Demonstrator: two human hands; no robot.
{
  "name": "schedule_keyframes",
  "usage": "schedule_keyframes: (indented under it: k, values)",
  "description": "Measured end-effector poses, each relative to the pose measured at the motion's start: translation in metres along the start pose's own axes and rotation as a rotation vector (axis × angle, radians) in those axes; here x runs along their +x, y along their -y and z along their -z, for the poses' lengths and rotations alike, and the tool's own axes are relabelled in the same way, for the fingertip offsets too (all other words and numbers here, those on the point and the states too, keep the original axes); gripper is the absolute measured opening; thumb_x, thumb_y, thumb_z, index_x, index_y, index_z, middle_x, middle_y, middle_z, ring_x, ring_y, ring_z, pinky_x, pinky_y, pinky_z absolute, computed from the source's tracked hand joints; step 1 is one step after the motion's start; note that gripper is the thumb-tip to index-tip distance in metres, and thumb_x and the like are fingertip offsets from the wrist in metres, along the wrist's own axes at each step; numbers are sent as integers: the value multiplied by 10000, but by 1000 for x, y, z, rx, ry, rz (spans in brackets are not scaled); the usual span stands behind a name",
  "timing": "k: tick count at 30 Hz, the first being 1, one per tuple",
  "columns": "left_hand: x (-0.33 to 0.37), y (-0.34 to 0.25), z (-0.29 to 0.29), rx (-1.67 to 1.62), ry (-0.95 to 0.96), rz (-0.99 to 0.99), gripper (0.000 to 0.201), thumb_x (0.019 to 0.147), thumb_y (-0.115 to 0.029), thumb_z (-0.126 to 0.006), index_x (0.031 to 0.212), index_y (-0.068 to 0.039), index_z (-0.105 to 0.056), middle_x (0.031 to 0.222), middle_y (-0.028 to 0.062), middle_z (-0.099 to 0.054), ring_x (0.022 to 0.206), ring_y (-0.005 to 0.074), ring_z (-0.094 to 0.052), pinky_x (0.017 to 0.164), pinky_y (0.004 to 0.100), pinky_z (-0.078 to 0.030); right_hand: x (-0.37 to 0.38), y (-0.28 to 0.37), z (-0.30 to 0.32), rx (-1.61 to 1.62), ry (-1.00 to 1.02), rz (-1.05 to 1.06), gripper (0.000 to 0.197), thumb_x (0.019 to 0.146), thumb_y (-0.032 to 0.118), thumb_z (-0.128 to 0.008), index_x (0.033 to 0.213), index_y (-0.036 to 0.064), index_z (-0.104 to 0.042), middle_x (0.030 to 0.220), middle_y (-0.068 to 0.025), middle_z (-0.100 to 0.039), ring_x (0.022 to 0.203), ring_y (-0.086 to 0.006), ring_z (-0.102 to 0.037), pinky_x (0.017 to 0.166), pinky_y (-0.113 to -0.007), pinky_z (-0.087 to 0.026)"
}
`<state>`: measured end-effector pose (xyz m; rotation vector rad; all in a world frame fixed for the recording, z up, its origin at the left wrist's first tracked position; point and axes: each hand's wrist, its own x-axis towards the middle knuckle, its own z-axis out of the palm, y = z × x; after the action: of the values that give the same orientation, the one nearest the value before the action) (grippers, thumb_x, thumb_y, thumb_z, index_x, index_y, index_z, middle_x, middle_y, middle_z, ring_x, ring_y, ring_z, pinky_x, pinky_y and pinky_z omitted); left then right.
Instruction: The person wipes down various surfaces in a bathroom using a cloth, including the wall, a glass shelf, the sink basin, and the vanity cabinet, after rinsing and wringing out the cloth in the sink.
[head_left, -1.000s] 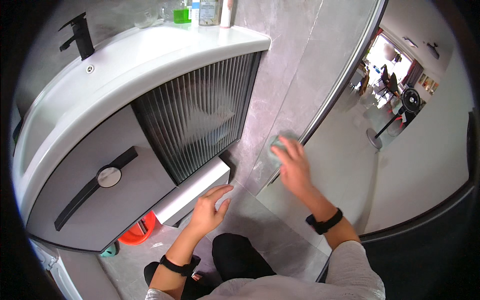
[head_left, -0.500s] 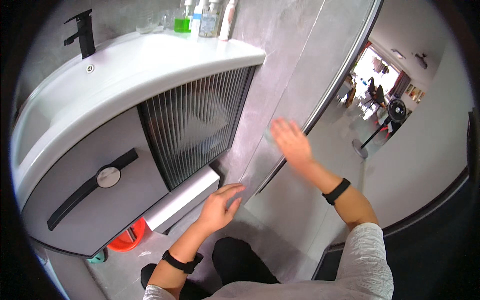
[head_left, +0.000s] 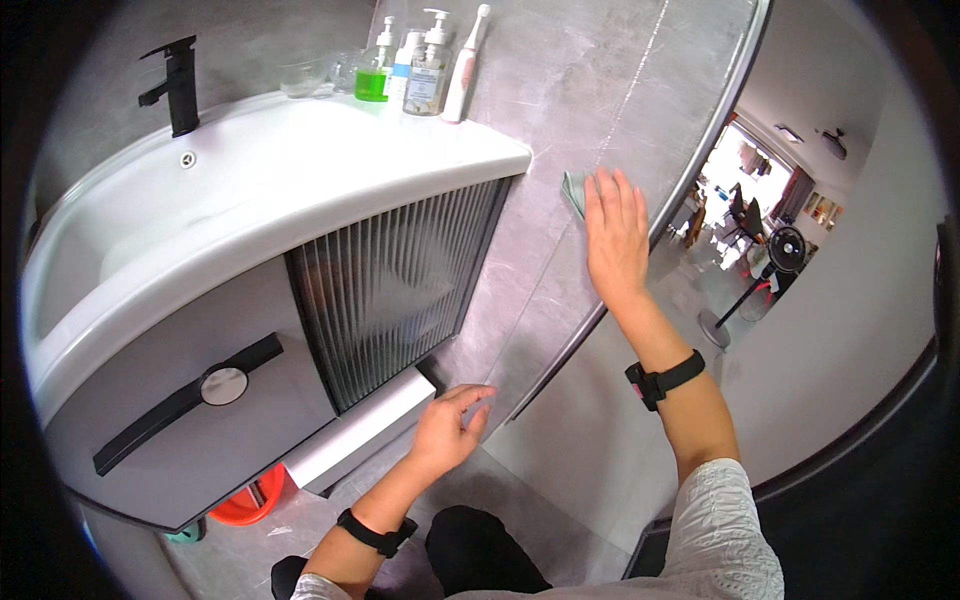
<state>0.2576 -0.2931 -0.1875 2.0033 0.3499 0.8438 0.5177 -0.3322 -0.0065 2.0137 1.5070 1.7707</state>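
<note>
Against the grey tiled wall (head_left: 530, 290), my right hand (head_left: 615, 235) lies with its fingers stretched upward. A pale grey-green cloth (head_left: 574, 194) is held under it, and only a folded edge shows beside the fingers. Lower down, my left hand (head_left: 448, 432) hangs in the air near the foot of the wall. Its fingers are loosely bent, the thumb stands apart, and nothing is in it. A black band circles each forearm.
To the left stands a white washbasin (head_left: 330, 210) with a black tap (head_left: 180, 88), bottles and an electric toothbrush (head_left: 464, 70). Below are a cabinet (head_left: 200, 400), a white box (head_left: 365, 425) and a red basin (head_left: 245, 505). A doorway edge (head_left: 655, 235) borders the wall; a fan (head_left: 785, 250) stands beyond.
My right hand has slid up the wall and slightly right with the cloth. My left hand stays nearly in place. The view has tilted a little upward.
</note>
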Motion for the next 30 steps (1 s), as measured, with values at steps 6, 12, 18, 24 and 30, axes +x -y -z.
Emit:
schedule_keyframes:
  k: [6, 12, 18, 24, 30]
  values:
    - [-22, 18, 3, -16, -16, -91, 273, 888, -52, -641, 1158, -54, -674, 1064, 134, -699, 902, 274, -679, 753, 337, -535, -16, 45, -37, 195, 84, 161, 454, 885, 144, -522, 1318, 13, -557, 1377, -98, -526, 1337, -274, -439, 1166, -426, -290]
    - [-37, 27, 4, -35, 35, 83, 275, 891, -57, -631, 1162, -55, -677, 1104, 140, -699, 897, 283, -682, 771, 340, -539, -22, 108, -84, 108, 103, 243, 492, 882, 175, -487, 1328, -24, -543, 1360, -118, -540, 1340, -274, -445, 1176, -439, -286]
    - [-63, 54, -11, -34, 64, 89, 270, 891, -46, -627, 1155, -54, -681, 1093, 140, -705, 888, 283, -689, 784, 341, -541, -187, 180, -135, 2, 404, 676, 530, 911, 214, -469, 1387, -18, -497, 1418, -106, -499, 1383, -273, -381, 1212, -417, -199]
    - [-78, 70, -8, -40, 48, 206, 264, 891, -38, -626, 1150, -44, -679, 1077, 141, -707, 930, 282, -691, 796, 344, -543, -104, 134, -58, 90, 344, 323, 531, 878, 161, -509, 1385, 2, -510, 1409, -81, -510, 1361, -258, -407, 1179, -436, -258]
    - [-74, 78, -35, -99, 80, 187, 265, 893, -16, -615, 1149, -42, -677, 1049, 137, -705, 923, 268, -688, 794, 347, -544, -259, 140, -84, 268, 405, 509, 431, 832, 170, -576, 1225, 0, -629, 1361, -74, -523, 1311, -254, -440, 1134, -446, -314]
